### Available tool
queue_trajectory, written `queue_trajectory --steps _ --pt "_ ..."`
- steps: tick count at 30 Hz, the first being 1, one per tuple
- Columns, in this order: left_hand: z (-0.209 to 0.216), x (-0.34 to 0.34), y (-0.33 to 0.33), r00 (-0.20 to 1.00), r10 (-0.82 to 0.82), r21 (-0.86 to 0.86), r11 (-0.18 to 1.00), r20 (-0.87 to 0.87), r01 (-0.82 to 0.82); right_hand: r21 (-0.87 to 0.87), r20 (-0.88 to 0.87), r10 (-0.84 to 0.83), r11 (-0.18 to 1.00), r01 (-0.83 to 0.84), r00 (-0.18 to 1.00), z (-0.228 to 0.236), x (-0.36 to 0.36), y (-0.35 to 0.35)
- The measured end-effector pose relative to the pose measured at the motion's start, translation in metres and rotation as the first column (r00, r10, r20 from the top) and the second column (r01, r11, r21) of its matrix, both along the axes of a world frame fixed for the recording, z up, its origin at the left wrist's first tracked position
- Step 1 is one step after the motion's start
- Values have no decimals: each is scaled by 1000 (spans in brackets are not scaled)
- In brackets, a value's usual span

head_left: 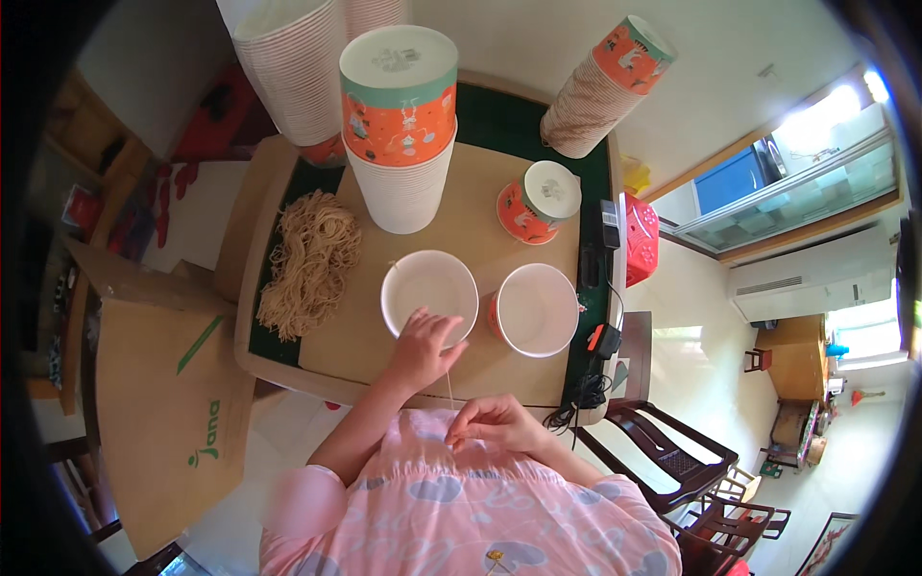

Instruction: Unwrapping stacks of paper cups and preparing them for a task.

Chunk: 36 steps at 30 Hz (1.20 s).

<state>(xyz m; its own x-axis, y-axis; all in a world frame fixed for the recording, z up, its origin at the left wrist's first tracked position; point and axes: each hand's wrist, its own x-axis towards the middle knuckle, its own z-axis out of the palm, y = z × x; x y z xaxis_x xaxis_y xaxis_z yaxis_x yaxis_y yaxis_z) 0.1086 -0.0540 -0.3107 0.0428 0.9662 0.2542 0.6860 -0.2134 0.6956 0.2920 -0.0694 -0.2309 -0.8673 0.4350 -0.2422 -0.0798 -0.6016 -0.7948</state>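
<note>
A white-lined paper bucket (403, 298) stands on the cardboard sheet before me. My left hand (425, 348) is closed over its near rim, fingers reaching inside. From that rim a thin beige string (449, 386) runs down toward my body. Close to my dress, my right hand (497, 424) pinches the string's lower end. A short bit of string shows at the bucket's far left rim. Another open paper bucket (538, 309) is just to the right, touched by neither hand. To the left lies a heap of cut beige strings (312, 264).
Tall nested stacks of paper buckets stand at the back: one in the middle (399, 125), one at left (293, 77), one leaning right (610, 86). Upturned buckets (552, 192) sit nearer. Black cables (584, 392) line the right edge. A cardboard box (173, 413) is left.
</note>
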Motion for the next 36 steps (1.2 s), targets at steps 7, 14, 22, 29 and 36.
queue_trajectory --steps 7,14,22,29,36 --pt "-50 4 -2 955 -145 -261 962 -259 75 265 15 -77 962 70 997 1 7 7" --pt "-37 -4 -3 960 67 -38 996 -272 -80 90 225 -206 978 190 952 -40 -2 12" --pt "-12 -28 2 979 165 -206 969 123 -138 554 319 -585 753 354 745 -104 -35 45" --pt "9 -34 5 902 180 -330 943 392 -45 597 220 -636 687 413 740 -111 -52 54" --pt "-4 -42 5 883 190 -379 925 428 -16 605 182 -626 679 416 758 -110 -57 54"
